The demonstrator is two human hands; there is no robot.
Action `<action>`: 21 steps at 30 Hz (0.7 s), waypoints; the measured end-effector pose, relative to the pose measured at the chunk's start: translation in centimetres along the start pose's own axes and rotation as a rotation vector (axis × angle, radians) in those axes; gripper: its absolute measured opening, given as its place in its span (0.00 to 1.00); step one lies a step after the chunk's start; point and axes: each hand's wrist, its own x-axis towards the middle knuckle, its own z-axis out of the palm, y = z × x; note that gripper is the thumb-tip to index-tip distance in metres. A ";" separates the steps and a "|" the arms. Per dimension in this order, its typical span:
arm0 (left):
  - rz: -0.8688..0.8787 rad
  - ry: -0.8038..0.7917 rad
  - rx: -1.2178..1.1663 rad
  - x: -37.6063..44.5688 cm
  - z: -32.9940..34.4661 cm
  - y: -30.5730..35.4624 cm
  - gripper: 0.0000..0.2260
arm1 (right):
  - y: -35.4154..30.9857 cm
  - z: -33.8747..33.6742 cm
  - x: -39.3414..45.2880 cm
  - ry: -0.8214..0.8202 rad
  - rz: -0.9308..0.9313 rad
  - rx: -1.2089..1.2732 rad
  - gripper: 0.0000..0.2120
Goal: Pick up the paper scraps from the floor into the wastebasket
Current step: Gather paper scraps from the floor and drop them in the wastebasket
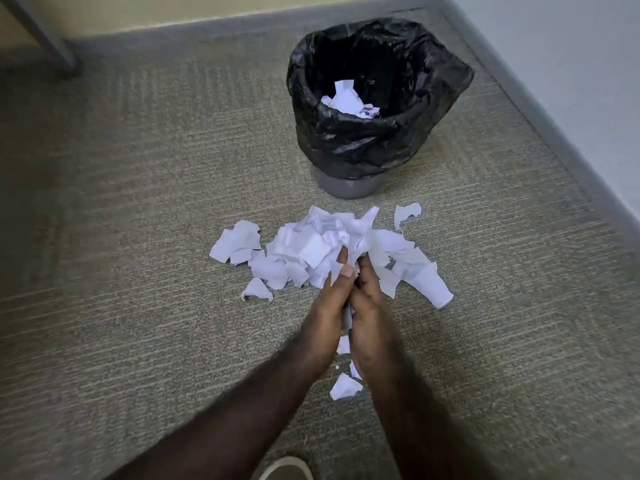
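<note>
A: How do the fingers lie?

B: The left hand (327, 303) and the right hand (369, 306) are pressed side by side, and the fingers of both curl round a bunch (356, 233) of white scraps squeezed between the palms. A left fingertip (347, 271) lies over the top of the clasp. Paper shows in the gap between the palms, lower down.

A: And round the hands?

B: The pile (304, 251) of torn scraps lies on the carpet (138, 202) under and beyond the hands. A few pieces lie apart from it: one to the far right (407, 213), a curled one at the near left (257, 289), and one between the wrists (344, 386).

A: The bin?

B: The wastebasket (349, 188) stands upright just beyond the pile, near the corner of the room. A black bag (433, 81) lines it and hangs crumpled over the rim. Inside, at the bottom, lie some white scraps (346, 100).

A: Anything else?

B: A grey baseboard (554, 133) runs along the walls, a table leg (41, 32) stands at the far left, and a shoe toe (285, 468) shows at the bottom edge.
</note>
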 end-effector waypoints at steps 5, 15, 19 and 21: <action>0.119 0.000 -0.005 -0.2 0.7 2.7 0.21 | -3.4 1.1 -0.2 -0.087 -0.037 0.035 0.21; 0.309 -0.056 0.021 5.9 2.8 14.1 0.24 | -13.2 4.0 7.2 -0.159 -0.389 -0.011 0.28; 0.355 -0.081 0.180 8.4 2.6 17.7 0.24 | -17.7 4.9 11.3 -0.129 -0.483 -0.070 0.26; 0.406 -0.053 0.206 9.6 2.7 19.4 0.25 | -19.2 5.3 12.6 -0.094 -0.504 -0.074 0.26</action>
